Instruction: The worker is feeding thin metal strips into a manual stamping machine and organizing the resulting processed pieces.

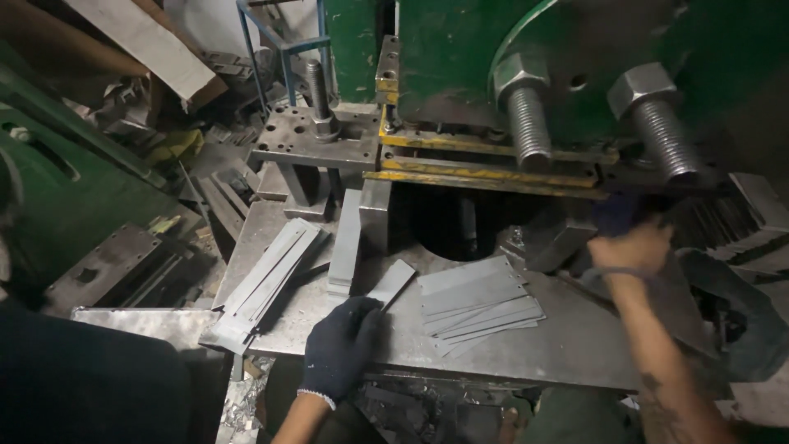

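Observation:
My left hand (pixel 341 345), in a dark blue knit glove, rests on the steel press table (pixel 567 345). Its fingertips pinch the near end of a short grey metal strip (pixel 392 282) that lies flat and points toward the die opening (pixel 460 226). Just right of that strip sits a fanned stack of flat metal strips (pixel 477 302). My right hand (pixel 629 247) is raised at the right, under the green press body (pixel 592 49), fingers curled and blurred, with dark fabric at the fingertips. What it holds is unclear.
A long bundle of strips (pixel 267 288) lies diagonally on the table's left side, with another narrow stack (pixel 346 242) beside it. Two large bolts (pixel 526 115) hang from the press. Scrap metal and plates (pixel 115 263) crowd the left; more stacked pieces (pixel 756 222) sit at the right.

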